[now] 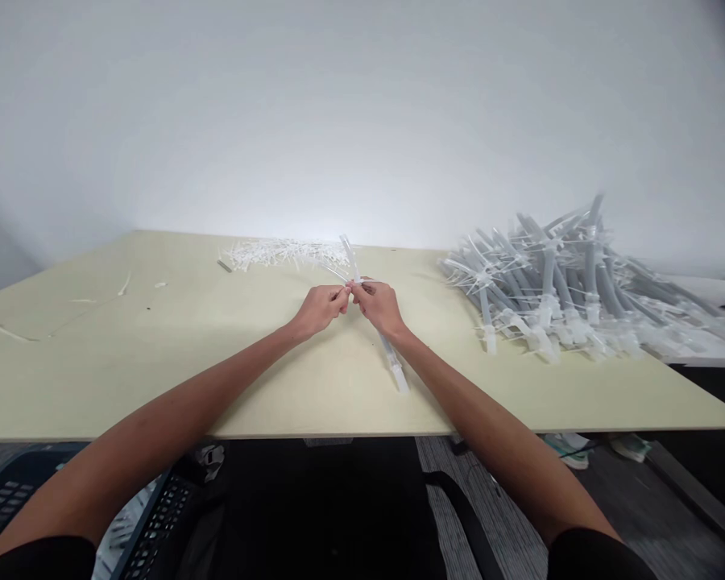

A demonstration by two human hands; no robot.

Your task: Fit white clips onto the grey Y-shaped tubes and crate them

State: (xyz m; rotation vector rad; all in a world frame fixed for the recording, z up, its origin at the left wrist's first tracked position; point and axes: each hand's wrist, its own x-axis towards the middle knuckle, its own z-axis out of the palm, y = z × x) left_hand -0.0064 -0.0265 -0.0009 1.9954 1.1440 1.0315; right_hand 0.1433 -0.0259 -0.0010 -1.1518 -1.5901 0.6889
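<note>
A clear plastic tube [350,256] with a white end piece [399,379] slants across the table in front of me. My right hand [379,304] is closed around its middle, hiding that stretch. A thin white band crosses the tube just above the fingers, resembling a cable tie. My left hand [325,308] is closed in a pinch, its fingertips meeting those of the right beside the tube. Whatever the left fingers grip is too small to make out. A thin clear strand [333,272] reaches up and left from the fingertips.
Behind my hands lies a heap of thin white cable ties [278,253], with a small grey piece [224,266] at its left. On the right is a large pile of grey tubes with white ends [556,282]. Loose strips [13,333] lie far left. A dark blue basket [157,524] stands below the table.
</note>
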